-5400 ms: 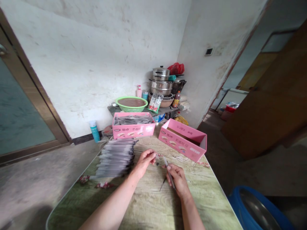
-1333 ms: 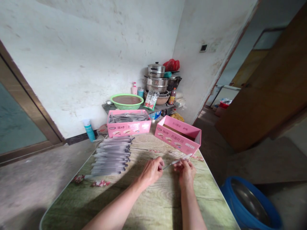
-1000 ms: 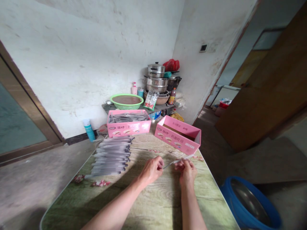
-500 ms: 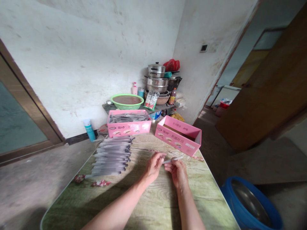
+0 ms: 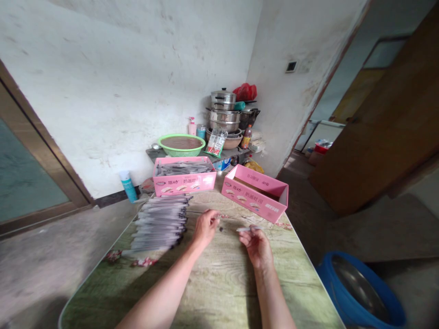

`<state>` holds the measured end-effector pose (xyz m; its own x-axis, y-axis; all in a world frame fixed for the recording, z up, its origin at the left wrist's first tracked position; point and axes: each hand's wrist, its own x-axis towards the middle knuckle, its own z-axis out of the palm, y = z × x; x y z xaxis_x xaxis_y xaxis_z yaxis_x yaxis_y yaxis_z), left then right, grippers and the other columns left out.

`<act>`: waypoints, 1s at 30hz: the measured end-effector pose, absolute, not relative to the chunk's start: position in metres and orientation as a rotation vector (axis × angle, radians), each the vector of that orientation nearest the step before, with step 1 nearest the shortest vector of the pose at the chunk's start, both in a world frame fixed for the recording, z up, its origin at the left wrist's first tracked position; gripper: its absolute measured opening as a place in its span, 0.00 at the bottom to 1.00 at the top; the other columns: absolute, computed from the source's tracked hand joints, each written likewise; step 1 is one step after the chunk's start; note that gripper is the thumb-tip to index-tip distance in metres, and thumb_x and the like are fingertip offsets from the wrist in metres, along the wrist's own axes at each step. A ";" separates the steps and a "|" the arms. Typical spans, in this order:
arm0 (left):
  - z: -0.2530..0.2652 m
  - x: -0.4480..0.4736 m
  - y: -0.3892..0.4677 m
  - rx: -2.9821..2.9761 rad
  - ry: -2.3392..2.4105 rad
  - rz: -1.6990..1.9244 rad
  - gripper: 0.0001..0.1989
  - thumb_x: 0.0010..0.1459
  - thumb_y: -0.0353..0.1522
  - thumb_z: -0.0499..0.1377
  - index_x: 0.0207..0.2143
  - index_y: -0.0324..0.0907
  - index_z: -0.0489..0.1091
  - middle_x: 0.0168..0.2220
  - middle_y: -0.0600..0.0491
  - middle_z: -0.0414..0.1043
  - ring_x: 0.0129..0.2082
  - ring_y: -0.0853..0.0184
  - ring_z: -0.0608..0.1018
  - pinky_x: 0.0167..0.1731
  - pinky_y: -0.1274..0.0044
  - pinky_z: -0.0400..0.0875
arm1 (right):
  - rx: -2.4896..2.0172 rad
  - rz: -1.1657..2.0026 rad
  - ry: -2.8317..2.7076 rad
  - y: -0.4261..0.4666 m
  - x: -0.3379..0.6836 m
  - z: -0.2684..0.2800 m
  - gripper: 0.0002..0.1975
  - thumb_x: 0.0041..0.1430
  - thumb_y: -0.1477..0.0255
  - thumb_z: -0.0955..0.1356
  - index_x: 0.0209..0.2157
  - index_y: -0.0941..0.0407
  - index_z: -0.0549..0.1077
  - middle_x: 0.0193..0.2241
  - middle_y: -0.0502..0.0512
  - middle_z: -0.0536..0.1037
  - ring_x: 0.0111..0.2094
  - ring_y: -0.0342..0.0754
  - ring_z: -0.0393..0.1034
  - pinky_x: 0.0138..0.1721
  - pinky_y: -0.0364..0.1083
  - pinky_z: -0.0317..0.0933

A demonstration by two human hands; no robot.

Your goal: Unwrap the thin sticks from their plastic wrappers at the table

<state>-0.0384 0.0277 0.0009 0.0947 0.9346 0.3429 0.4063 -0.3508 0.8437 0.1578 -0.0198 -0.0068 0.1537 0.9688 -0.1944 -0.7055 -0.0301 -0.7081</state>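
My right hand [image 5: 256, 244] pinches a slim whitish pen [image 5: 247, 229] that lies nearly level over the table. Off to the left, my left hand [image 5: 206, 226] hovers with its fingers loosely curled and parted, and I see nothing held in it. A small dark piece [image 5: 221, 230], too small to name, shows just right of that hand. Many similar pens [image 5: 156, 226] with dark tips lie side by side in a row on the table's left. Behind them, a pink box [image 5: 185, 183] is filled with more. A second pink box [image 5: 254, 201] stands beyond my right hand.
The wood-patterned table [image 5: 219, 292] has a pale rim. Past it, a low shelf carries a green basin [image 5: 181, 145], stacked steel pots [image 5: 224, 116] and bottles. A blue tub [image 5: 360, 288] is on the right, and a blue spray can [image 5: 128, 186] stands left of the table.
My left hand has moved left, away from the pen and my right hand. The small dark piece now shows between the hands. My right hand keeps the pen, shifted slightly right.
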 end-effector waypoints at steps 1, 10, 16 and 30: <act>-0.002 -0.040 0.028 1.900 1.334 1.139 0.09 0.56 0.28 0.59 0.40 0.41 0.75 0.37 0.50 0.76 0.36 0.66 0.77 0.39 0.75 0.69 | -0.798 1.399 -0.406 -0.019 0.159 -0.008 0.05 0.43 0.76 0.71 0.27 0.57 0.73 0.23 0.57 0.82 0.26 0.50 0.78 0.26 0.44 0.73; -0.014 -0.026 0.022 2.122 1.304 0.909 0.07 0.52 0.24 0.59 0.28 0.41 0.76 0.30 0.50 0.74 0.33 0.65 0.75 0.37 0.74 0.66 | -0.797 1.366 -0.397 -0.019 0.159 -0.009 0.05 0.42 0.75 0.72 0.26 0.57 0.74 0.22 0.56 0.81 0.25 0.50 0.78 0.26 0.43 0.73; -0.006 -0.017 0.016 1.242 0.996 1.003 0.07 0.46 0.31 0.65 0.29 0.37 0.73 0.24 0.52 0.74 0.25 0.66 0.76 0.29 0.74 0.70 | -0.807 1.288 -0.442 -0.020 0.155 -0.005 0.07 0.41 0.74 0.73 0.26 0.57 0.74 0.21 0.55 0.81 0.24 0.50 0.78 0.24 0.44 0.73; 0.007 -0.018 0.007 0.980 0.776 1.001 0.18 0.40 0.37 0.71 0.31 0.34 0.74 0.26 0.50 0.76 0.25 0.68 0.76 0.29 0.75 0.72 | -0.877 1.192 -0.532 -0.022 0.146 0.000 0.09 0.40 0.72 0.74 0.25 0.57 0.71 0.20 0.53 0.80 0.23 0.52 0.77 0.22 0.45 0.73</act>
